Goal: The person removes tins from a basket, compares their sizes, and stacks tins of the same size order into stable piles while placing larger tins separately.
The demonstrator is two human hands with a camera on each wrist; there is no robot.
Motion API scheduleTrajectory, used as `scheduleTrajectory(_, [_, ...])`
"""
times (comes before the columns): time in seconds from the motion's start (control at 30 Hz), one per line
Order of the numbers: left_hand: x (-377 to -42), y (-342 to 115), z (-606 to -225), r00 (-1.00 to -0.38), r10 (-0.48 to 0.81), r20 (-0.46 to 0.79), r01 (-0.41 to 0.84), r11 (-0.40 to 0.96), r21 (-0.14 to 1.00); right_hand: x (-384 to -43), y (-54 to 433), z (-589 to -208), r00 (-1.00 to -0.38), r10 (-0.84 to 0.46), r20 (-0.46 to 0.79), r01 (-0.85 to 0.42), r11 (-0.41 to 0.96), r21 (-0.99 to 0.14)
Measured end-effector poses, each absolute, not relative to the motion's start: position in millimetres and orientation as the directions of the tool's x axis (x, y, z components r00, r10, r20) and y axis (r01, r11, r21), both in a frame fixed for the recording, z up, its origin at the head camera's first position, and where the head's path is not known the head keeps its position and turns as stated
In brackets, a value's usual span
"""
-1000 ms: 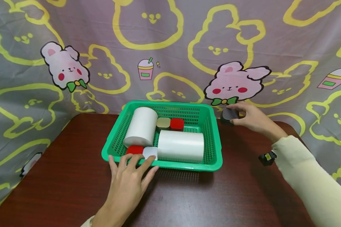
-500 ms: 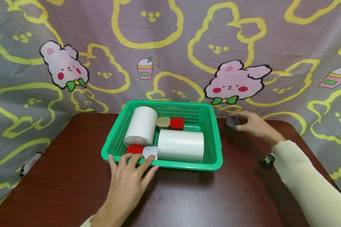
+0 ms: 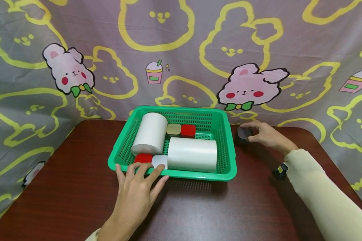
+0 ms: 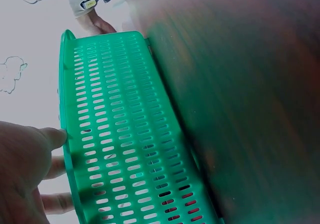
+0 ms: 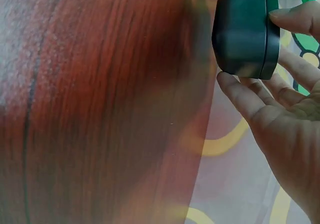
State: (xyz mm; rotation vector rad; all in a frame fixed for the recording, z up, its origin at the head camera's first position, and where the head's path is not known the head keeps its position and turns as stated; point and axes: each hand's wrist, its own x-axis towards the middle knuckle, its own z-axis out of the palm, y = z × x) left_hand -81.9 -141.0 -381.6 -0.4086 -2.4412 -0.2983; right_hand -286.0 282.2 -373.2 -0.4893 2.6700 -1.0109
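My right hand (image 3: 263,136) pinches a small dark square box (image 3: 243,133) with a grey lid, just right of the green plastic basket (image 3: 233,160). In the right wrist view the thumb lies on the lid edge of the small dark box (image 5: 240,34), the fingers below it. My left hand (image 3: 135,190) holds the basket's near rim, fingers over it and thumb outside. Inside the basket lie two white paper rolls, one slanted at left (image 3: 151,134) and one crosswise (image 3: 192,154). Small boxes sit around them: beige-lidded (image 3: 173,129), red-lidded (image 3: 188,130), another red (image 3: 143,158) and a white one (image 3: 160,161) near my left fingers.
The basket stands on a dark reddish wooden table (image 3: 63,174), close to its back edge. Behind hangs a patterned cloth (image 3: 181,67) with rabbit faces and yellow outlines. A small black device (image 3: 280,171) is strapped at my right wrist.
My right hand has brought the small dark box lower and nearer to me beside the basket, first drifting right, then back left. The left hand and the basket have stayed put.
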Motion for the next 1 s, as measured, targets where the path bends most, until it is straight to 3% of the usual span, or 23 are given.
scheduleTrajectory(1.0, [-83,-141,-382,-0.742,0.216,0.634,0.361,0.926,0.108,-291,279,-385,-0.909,-0.403,-0.103,-0.228,0.690,-0.687])
